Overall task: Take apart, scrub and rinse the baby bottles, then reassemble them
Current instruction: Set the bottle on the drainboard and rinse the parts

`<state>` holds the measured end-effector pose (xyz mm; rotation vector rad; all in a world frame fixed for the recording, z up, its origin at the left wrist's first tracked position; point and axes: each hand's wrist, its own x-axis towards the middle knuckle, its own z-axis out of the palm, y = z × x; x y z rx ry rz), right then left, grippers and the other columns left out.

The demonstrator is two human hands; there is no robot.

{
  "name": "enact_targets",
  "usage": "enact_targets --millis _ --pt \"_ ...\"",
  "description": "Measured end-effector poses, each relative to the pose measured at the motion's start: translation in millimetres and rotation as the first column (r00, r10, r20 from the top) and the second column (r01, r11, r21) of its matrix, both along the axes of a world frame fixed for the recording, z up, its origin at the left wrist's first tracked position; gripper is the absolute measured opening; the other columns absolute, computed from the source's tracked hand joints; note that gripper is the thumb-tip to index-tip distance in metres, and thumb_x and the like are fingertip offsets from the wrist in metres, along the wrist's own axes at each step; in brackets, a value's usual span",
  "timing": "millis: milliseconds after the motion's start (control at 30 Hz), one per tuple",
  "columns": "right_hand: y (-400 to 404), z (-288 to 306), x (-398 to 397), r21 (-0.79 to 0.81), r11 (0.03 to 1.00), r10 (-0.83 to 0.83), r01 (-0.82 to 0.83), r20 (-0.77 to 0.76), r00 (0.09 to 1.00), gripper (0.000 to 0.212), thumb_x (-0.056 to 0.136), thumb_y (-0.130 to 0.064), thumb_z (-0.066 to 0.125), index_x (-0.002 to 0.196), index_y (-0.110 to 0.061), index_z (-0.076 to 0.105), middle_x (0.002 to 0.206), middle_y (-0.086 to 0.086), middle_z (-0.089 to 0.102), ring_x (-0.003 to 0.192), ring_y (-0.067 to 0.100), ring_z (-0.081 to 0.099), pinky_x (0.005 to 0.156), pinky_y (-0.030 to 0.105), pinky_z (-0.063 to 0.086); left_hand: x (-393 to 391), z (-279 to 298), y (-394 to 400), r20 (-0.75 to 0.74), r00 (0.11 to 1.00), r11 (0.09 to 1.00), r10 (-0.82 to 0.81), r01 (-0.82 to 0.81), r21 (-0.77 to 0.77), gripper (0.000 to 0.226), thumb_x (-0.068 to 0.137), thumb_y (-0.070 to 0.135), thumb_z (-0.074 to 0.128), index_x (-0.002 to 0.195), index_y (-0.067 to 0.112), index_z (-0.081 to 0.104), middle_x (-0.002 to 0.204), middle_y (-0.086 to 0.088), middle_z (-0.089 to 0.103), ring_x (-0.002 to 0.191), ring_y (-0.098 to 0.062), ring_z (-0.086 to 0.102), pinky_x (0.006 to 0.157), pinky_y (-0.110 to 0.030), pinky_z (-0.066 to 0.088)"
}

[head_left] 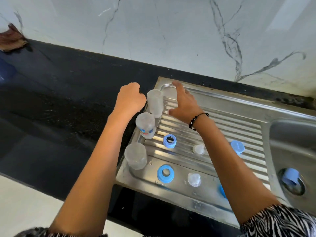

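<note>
Head view shows our left hand (130, 98) clenched, grasping nothing, just beside the far bottle (155, 102); our right hand (185, 104) spreads released fingers (177, 86) over the steel drainboard (213, 132); three inverted bottles line its left edge; blue rings (169, 141), clear teats (194, 179) and a blue cap (237, 147) lie nearer the sink (290, 134).

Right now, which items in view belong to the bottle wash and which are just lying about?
Job:
three bottles standing on the drainboard
two blue rings
two clear teats
blue cap
blue piece in the sink drain
left hand, right hand

Lying about:
brown cloth
black counter
</note>
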<state>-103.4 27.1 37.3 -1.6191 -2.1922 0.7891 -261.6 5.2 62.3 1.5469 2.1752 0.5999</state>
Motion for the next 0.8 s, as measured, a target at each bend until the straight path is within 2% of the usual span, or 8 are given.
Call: enact_targets --millis 67,100,133,200,267,333,567,800 --pt "-15 7 13 0.003 1.000 0.004 -0.004 -0.016 1.000 0.081 0.082 -0.014 0.067 0.146 -0.021 0.018 0.139 0.014 0.037 0.127 0.032 0.037 0.104 0.039 0.034 10 4 -11 0.001 1.000 0.999 -0.008 0.008 0.032 0.034 0.094 0.006 0.041 0.068 0.026 0.032 0.073 0.006 0.037 0.067 -0.012 0.043 0.057 -0.023 0.034" --pt "-23 9 22 0.009 1.000 -0.003 0.003 -0.018 1.000 0.079 0.082 -0.014 0.067 0.145 -0.022 0.020 0.139 0.013 0.037 0.127 0.031 0.037 0.104 0.037 0.033 20 7 -17 0.016 1.000 0.999 -0.024 0.024 0.049 0.034 0.094 0.006 0.040 0.069 0.027 0.033 0.074 0.008 0.039 0.072 -0.014 0.045 0.058 -0.024 0.034" --pt "-28 11 29 0.012 1.000 -0.010 0.010 -0.021 1.000 0.077 0.082 -0.015 0.067 0.145 -0.022 0.023 0.140 0.012 0.038 0.127 0.030 0.037 0.104 0.035 0.033 29 9 -22 0.033 0.998 0.997 -0.044 0.042 0.062 0.027 0.094 0.006 0.040 0.074 0.024 0.044 0.079 0.005 0.046 0.076 -0.016 0.046 0.057 -0.024 0.034" --pt "-40 14 47 0.021 0.999 -0.037 0.038 -0.039 0.999 0.072 0.083 -0.017 0.066 0.144 -0.021 0.027 0.140 0.010 0.038 0.128 0.028 0.037 0.103 0.032 0.032 54 16 -34 0.056 0.993 0.992 -0.108 0.104 0.066 0.023 0.095 0.007 0.039 0.104 0.010 0.060 0.097 -0.007 0.058 0.081 -0.019 0.052 0.057 -0.024 0.036" --pt "-52 14 69 0.036 0.996 -0.075 0.077 -0.064 0.995 0.068 0.085 -0.018 0.064 0.143 -0.020 0.030 0.140 0.009 0.039 0.128 0.027 0.037 0.102 0.030 0.032 85 17 -43 0.073 0.984 0.986 -0.163 0.159 0.051 0.032 0.096 0.009 0.041 0.123 0.008 0.057 0.115 -0.010 0.060 0.098 -0.024 0.057 0.069 -0.027 0.041" --pt "-64 10 96 0.059 0.991 -0.114 0.119 -0.088 0.990 0.064 0.085 -0.019 0.062 0.142 -0.019 0.032 0.139 0.009 0.041 0.128 0.026 0.038 0.103 0.029 0.031 119 15 -50 0.088 0.971 0.975 -0.220 0.218 0.035 0.037 0.097 0.013 0.043 0.133 0.013 0.054 0.126 -0.009 0.059 0.114 -0.025 0.055 0.083 -0.025 0.038" --pt "-109 -14 236 0.115 0.954 -0.262 0.278 -0.136 0.956 0.056 0.084 -0.012 0.061 0.137 -0.011 0.042 0.134 0.012 0.050 0.126 0.027 0.044 0.101 0.026 0.029 269 -18 -69 0.195 0.891 0.907 -0.409 0.420 -0.018 0.035 0.095 0.010 0.045 0.126 0.011 0.060 0.124 -0.009 0.063 0.116 -0.024 0.057 0.094 -0.027 0.044" --pt "-140 -50 419 -0.074 0.908 -0.416 0.413 -0.042 0.908 0.049 0.086 -0.011 0.061 0.133 -0.010 0.046 0.132 0.011 0.053 0.123 0.027 0.048 0.095 0.025 0.030 438 -70 -94 0.201 0.857 0.843 -0.475 0.509 -0.177 0.025 0.091 0.006 0.047 0.108 0.001 0.066 0.110 -0.020 0.067 0.105 -0.033 0.060 0.088 -0.038 0.046"
